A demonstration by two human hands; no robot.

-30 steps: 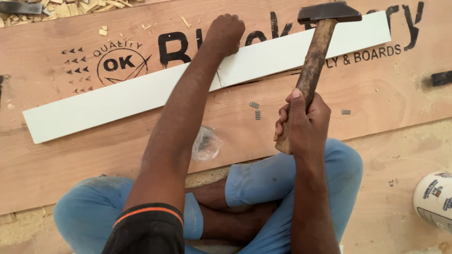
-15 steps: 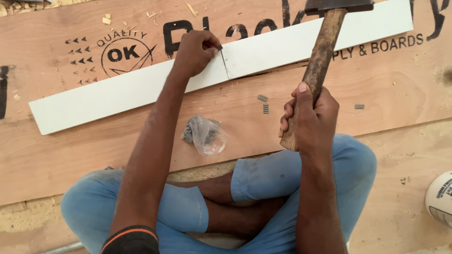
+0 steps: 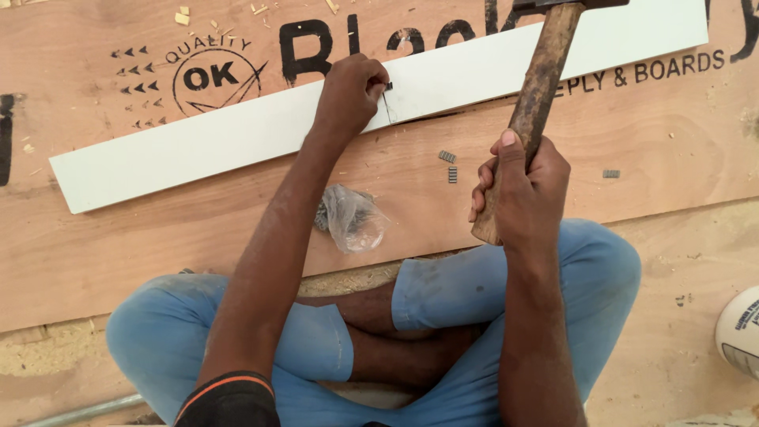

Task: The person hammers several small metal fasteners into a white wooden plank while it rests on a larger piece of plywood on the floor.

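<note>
Left hand (image 3: 348,95) at upper centre, fingers pinched on a small nail (image 3: 387,85) standing on the white strip (image 3: 237,138). Right hand (image 3: 522,186) fingers wrapped tight round the hammer (image 3: 541,87) handle, head raised upper right. Plastic bag (image 3: 352,217) lies on the plywood (image 3: 198,237) below.

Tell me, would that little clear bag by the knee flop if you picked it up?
Probably. The clear plastic bag looks thin and crumpled, so it would likely sag. The dark bits inside may make it a bit heavy for its size. It lies apart from both hands.
</note>
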